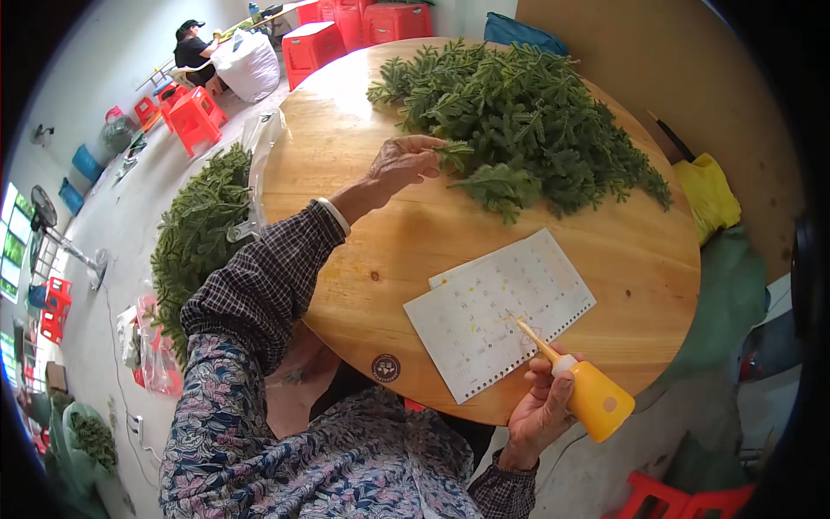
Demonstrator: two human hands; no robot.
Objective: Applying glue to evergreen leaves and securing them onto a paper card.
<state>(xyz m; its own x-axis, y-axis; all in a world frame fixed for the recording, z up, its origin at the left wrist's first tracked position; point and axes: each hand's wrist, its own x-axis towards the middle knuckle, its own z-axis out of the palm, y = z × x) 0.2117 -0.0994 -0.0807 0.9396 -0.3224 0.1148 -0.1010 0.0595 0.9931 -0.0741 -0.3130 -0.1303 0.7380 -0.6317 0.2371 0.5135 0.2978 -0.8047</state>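
My left hand (406, 163) reaches over the round wooden table and pinches a small green sprig (454, 154) at the near left side of a big pile of artificial-looking fir branches (527, 112). In my right hand (543, 403), at the table's near edge, is a yellow squeeze bottle (596, 400) with a long, thin nozzle. The bottle is tilted, its tip over the perforated paper sheets (493, 316) lying on the table. Small yellowish spots mark the paper.
A clear plastic bag of more green branches (203, 233) stands left of the wooden table (363, 251). Red stools (197, 119) and a standing fan (65, 229) are farther left. Another person (192, 54) sits far back beside a white sack (248, 65). Yellow cloth (709, 195) lies at the right.
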